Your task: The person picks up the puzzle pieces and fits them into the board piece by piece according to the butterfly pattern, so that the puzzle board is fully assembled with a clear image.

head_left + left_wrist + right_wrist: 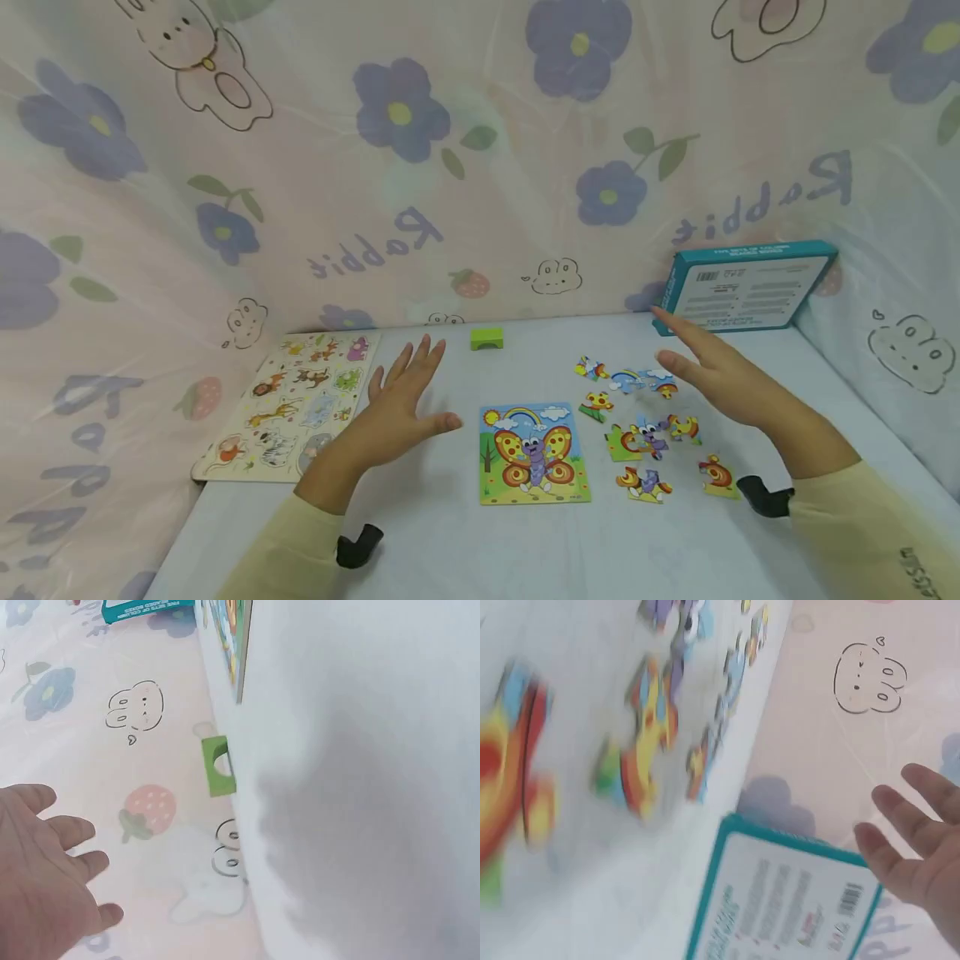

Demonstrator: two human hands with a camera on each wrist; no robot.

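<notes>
My left hand (401, 417) is raised over the table with fingers spread and nothing in it, between the animal board and the butterfly picture board (534, 454). On the other side, my right hand (723, 379) hovers palm inward with straight fingers, holding nothing. Loose butterfly jigsaw pieces (643, 483) lie scattered right of the picture board, several of them partly overlapping or side by side. One orange snail-patterned piece (717, 477) sits apart, close to the right wrist. In the right wrist view, nearby jigsaw pieces (651, 720) look blurred.
A board with animal pictures (300, 400) lies at the table's left. At the back stands a small green arch block (487, 338). A teal-edged box (750, 287) leans against the patterned curtain (510, 183) at back right.
</notes>
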